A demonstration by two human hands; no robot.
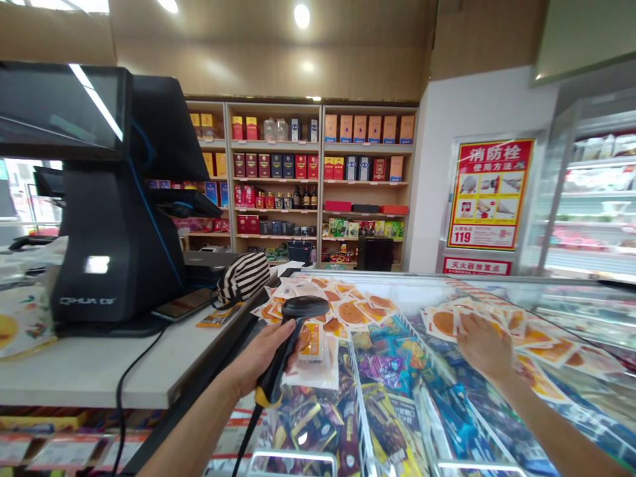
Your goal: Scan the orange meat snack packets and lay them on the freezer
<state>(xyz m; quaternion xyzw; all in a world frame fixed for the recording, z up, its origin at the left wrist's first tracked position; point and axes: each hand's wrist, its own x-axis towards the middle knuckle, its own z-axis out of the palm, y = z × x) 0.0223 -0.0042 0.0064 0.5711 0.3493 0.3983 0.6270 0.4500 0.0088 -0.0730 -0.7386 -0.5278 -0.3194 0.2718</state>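
My left hand [271, 351] is wrapped round a black barcode scanner [304, 306] with yellow trim near its handle's foot. Its cable runs down from the handle. Just beyond and beside the scanner, a pile of flat clear packets [352, 313], each with a round orange-brown piece inside, covers the glass freezer lid. One packet with an orange label [313, 341] lies close to the left fingers. Farther right, my right hand [481, 344] reaches into a second spread of similar packets [541, 341]. Its fingers are bent down on one packet, their tips partly hidden.
Under the glass, wire dividers separate colourful frozen packages [392, 397]. At left, a black checkout terminal [119, 245] stands on a white counter [99, 377] with a phone [183, 303] and a striped pouch [243, 277]. Shelves of boxes [273, 165] line the back wall.
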